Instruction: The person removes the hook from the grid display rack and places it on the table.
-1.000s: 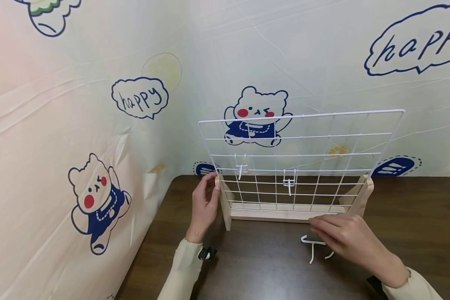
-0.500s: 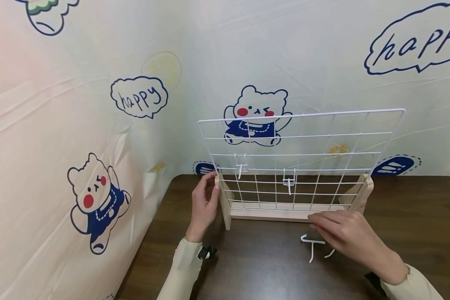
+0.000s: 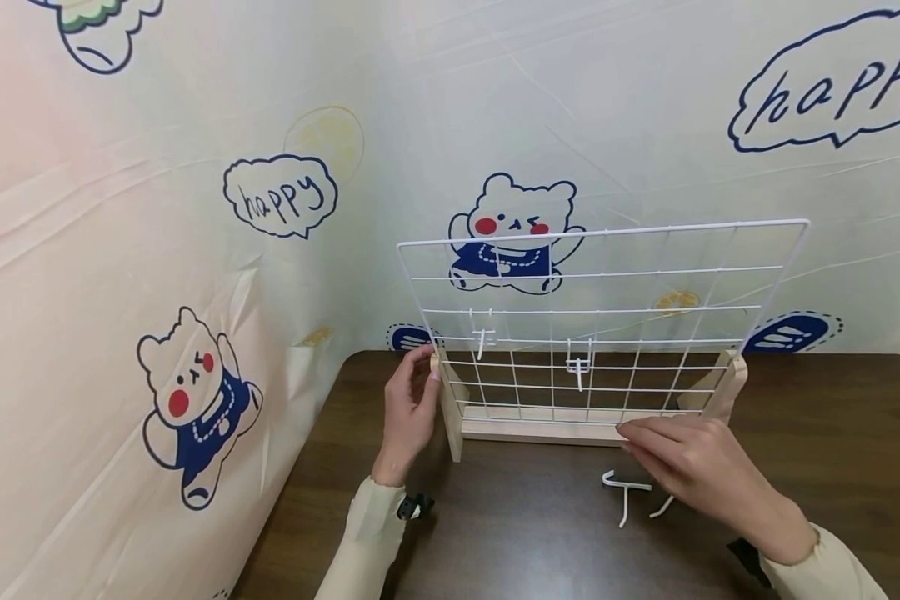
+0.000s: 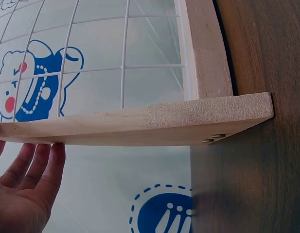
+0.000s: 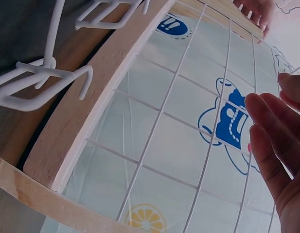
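Observation:
A white wire grid [image 3: 603, 273] leans back in a pale wooden stand [image 3: 540, 429]. My left hand [image 3: 408, 408] holds the stand's left side panel [image 4: 140, 128] near its upper end, fingertips against the outer face in the left wrist view. My right hand [image 3: 693, 462] hovers by the stand's front right, fingers bent loosely and close together; no object shows between them in the right wrist view. Two white wire hooks [image 5: 38, 82] lie in front of the stand. One hook [image 3: 626, 492] shows whole in the head view; the other is partly hidden under my right hand.
Two more white hooks hang on the grid, a left hook [image 3: 482, 335] and a middle hook [image 3: 579, 365]. The dark wooden table [image 3: 525, 533] carries everything. A pale printed cloth [image 3: 390, 67] stands behind and along the left.
My right hand has shifted very slightly upward beside the stand. The left hand, the grid and the hooks have kept their places.

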Available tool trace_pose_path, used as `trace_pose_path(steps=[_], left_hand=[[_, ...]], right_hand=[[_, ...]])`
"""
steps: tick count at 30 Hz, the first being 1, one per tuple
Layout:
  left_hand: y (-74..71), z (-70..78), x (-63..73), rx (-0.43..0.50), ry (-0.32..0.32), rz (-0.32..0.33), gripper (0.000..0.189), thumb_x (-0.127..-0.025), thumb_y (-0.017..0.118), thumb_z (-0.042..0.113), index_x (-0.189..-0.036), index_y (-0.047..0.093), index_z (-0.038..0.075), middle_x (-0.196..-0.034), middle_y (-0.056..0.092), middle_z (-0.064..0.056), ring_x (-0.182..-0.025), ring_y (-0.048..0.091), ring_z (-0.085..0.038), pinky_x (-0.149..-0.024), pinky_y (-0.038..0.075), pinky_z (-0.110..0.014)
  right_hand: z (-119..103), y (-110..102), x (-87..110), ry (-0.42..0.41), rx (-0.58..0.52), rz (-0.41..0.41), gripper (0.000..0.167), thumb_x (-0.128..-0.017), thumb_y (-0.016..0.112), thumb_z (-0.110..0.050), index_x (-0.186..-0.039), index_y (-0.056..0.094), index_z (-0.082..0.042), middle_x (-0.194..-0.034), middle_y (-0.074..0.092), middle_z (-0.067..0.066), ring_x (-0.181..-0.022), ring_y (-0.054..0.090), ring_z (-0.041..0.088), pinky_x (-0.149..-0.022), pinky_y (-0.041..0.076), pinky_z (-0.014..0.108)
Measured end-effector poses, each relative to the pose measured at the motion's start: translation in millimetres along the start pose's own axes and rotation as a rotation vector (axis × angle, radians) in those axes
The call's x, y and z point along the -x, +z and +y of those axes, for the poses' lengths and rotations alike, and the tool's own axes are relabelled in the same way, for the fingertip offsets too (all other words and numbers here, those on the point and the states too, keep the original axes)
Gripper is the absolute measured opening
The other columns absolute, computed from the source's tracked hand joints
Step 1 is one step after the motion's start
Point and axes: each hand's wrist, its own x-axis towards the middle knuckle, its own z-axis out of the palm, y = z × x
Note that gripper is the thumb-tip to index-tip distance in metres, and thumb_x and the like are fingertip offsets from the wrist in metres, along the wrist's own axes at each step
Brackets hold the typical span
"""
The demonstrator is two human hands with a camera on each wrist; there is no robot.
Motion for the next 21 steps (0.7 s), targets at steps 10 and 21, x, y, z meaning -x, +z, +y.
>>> trace_pose_path(steps=[10, 21], left_hand=[[0.8, -0.3, 1.6, -0.008, 0.024, 0.010, 0.032, -0.104, 0.060, 0.007, -0.136, 0.061, 0.003, -0.131, 0.069, -0.014, -0.116, 0.070, -0.029, -0.095, 0.062, -0.040], [-0.4, 2.3, -0.4, 0.010, -0.001, -0.002, 0.033, -0.105, 0.059, 0.009, -0.137, 0.060, 0.002, -0.132, 0.068, -0.013, -0.116, 0.068, -0.026, -0.096, 0.061, -0.048]], right_hand=[[0.9, -0.1, -0.3, -0.003, 0.007, 0.004, 0.044, -0.111, 0.048, -0.037, -0.098, 0.082, -0.011, -0.089, 0.081, 0.000, -0.073, 0.076, 0.013, -0.062, 0.060, 0.035], [0.7, -4.4, -3.6, 0.018, 0.006, -0.032, 0.047, -0.112, 0.045, -0.037, -0.099, 0.081, -0.010, -0.090, 0.081, 0.001, -0.073, 0.077, 0.014, -0.061, 0.060, 0.034]])
